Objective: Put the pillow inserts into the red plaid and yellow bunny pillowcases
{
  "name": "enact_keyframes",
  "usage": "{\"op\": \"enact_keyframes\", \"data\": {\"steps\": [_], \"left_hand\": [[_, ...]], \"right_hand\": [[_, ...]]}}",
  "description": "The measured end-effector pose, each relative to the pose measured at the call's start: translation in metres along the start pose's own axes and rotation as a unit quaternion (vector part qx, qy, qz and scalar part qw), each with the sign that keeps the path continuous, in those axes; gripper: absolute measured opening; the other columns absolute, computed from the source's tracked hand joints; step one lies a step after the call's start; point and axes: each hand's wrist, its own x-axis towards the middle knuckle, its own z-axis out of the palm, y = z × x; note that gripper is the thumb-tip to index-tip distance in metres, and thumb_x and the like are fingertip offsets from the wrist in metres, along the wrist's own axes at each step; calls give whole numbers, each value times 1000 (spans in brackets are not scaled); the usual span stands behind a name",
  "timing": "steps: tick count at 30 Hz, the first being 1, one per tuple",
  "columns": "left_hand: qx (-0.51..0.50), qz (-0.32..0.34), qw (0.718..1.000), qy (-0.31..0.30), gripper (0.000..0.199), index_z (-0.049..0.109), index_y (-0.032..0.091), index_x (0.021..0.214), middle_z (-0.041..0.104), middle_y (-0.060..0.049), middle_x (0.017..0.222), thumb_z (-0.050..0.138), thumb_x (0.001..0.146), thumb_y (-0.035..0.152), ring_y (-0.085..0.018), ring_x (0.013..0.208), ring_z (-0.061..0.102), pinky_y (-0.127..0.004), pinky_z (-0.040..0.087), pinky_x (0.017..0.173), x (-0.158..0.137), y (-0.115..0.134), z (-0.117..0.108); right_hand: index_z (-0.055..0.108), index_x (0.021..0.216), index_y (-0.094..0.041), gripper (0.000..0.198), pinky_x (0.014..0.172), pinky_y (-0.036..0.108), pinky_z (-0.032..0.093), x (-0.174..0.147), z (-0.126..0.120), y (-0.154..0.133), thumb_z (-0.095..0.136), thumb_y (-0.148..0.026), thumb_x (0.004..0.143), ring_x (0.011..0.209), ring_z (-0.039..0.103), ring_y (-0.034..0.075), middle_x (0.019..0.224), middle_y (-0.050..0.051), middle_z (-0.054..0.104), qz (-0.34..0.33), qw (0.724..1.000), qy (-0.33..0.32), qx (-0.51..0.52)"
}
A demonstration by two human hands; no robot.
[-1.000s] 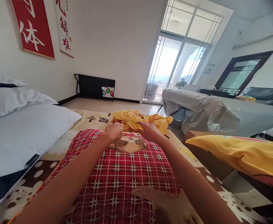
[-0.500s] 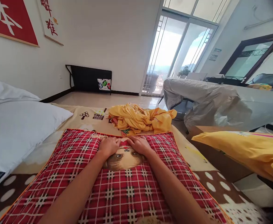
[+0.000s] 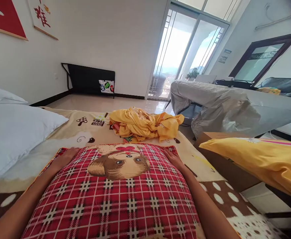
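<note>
A red plaid pillow printed with a bear's face lies in front of me, its middle puffed up and its edge trimmed in orange. My left hand rests on its far left corner, palm down, with the fingers stretched out. At the far right corner my right hand lies the same way, fingers extended along the edge. Both forearms run along the pillow's sides. Just beyond the far edge sits a crumpled yellow cloth, which neither hand touches.
A patterned beige and brown sheet covers the bed. White pillows are at the left. To the right, a yellow pillow rests on a cardboard box. Behind stands a table under plastic sheeting.
My hands have moved apart from the pillow's far middle to its two far corners. The bear print is uncovered, and the pillow's middle now bulges upward. The view has shifted slightly.
</note>
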Motion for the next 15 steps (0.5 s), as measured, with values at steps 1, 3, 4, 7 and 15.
{"op": "enact_keyframes", "data": {"steps": [1, 3, 4, 7, 15], "left_hand": [[15, -2, 1000, -14, 47, 53, 11, 129, 44, -8, 142, 37, 84, 16, -19, 134, 39, -26, 31, 106, -3, -8, 3], [53, -20, 998, -37, 53, 45, 14, 136, 30, -8, 149, 36, 83, 15, -18, 139, 28, -31, 23, 111, -10, -17, 6], [73, -29, 996, -47, 55, 41, 15, 139, 26, -8, 151, 35, 83, 15, -18, 141, 24, -35, 21, 113, -13, -18, 6], [109, -37, 992, -55, 59, 33, 16, 143, 19, -9, 154, 36, 84, 20, -23, 143, 15, -50, 17, 112, -24, -11, 2], [109, -56, 992, -25, 47, 56, 20, 127, 57, -10, 132, 35, 86, 28, -27, 121, 53, -42, 42, 99, -34, 12, -62]], "right_hand": [[27, 147, -25, 54, 114, 42, 18, 2, 2, 2, 13, -38, 96, 142, 19, 16, 153, 1, 26, 9, 1000, 0, -11], [25, 147, -27, 53, 114, 46, 12, 5, 4, 5, 13, -37, 96, 143, 12, 16, 154, 0, 21, 37, 999, 3, -30], [24, 148, -28, 53, 114, 49, 11, 6, 5, 6, 13, -38, 96, 144, 9, 17, 155, 0, 18, 57, 998, 7, -36], [17, 149, -27, 55, 111, 57, 10, 2, 3, 1, 13, -43, 96, 144, 5, 21, 157, 0, 8, 117, 992, 23, -49], [51, 131, -16, 45, 102, 58, 30, -33, -55, -20, 30, -30, 93, 130, 42, 31, 139, 19, 46, 172, 980, 91, -49]]}}
